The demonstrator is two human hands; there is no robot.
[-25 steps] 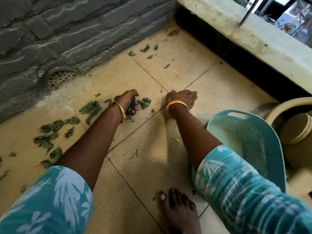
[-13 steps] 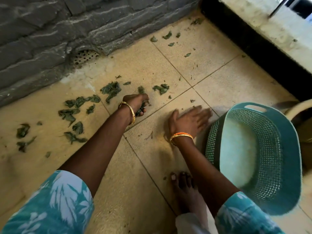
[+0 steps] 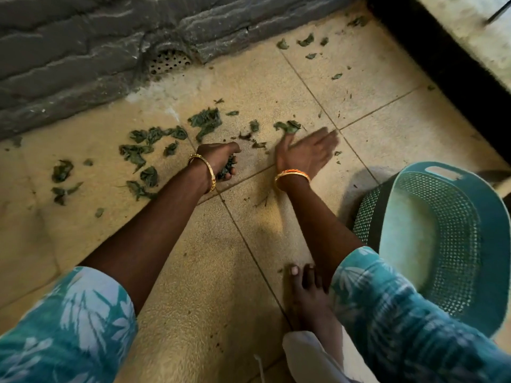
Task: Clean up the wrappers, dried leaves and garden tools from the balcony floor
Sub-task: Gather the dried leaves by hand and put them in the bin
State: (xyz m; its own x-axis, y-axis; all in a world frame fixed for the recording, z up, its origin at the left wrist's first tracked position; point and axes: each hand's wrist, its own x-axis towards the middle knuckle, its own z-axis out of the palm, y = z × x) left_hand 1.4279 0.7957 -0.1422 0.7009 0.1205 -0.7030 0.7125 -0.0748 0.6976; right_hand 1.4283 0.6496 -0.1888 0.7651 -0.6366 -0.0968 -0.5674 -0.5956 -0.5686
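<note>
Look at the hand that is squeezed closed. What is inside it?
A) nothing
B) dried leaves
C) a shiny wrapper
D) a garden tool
B: the left hand has its fingers curled round a clump of dried leaves, dark green like the loose ones scattered on the floor tiles beside it.

Tiled floor (image 3: 373, 87) — dried leaves (image 3: 206, 121) scattered, teal basket (image 3: 453, 272) right.

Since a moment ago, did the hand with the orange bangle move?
Yes. The right hand has swept across the tile line towards the leaf clump, away from the teal basket. Its fingers are open and blurred.
</note>
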